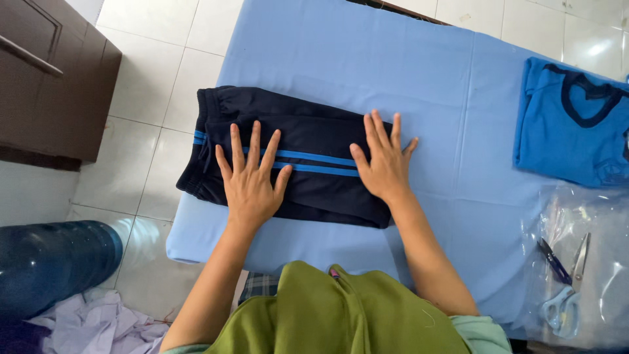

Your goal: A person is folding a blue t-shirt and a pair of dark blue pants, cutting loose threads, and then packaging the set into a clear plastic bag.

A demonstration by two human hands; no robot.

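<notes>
A folded pair of dark navy shorts (pixel 308 141) with two blue stripes lies on a table covered by a light blue cloth (pixel 367 59). My left hand (pixel 251 178) rests flat on the left half of the shorts, fingers spread. My right hand (pixel 385 160) presses flat on the right end of the shorts, its fingers reaching onto the blue cloth. Neither hand grips anything.
A folded blue shirt with a dark collar (pixel 573 124) lies at the right. Clear plastic bags (pixel 583 262) with scissors (pixel 567 288) and a pen (pixel 553 261) sit near the right front. A brown cabinet (pixel 46 78), a blue water jug (pixel 52 262) and pale cloth (pixel 98 324) are on the floor to the left.
</notes>
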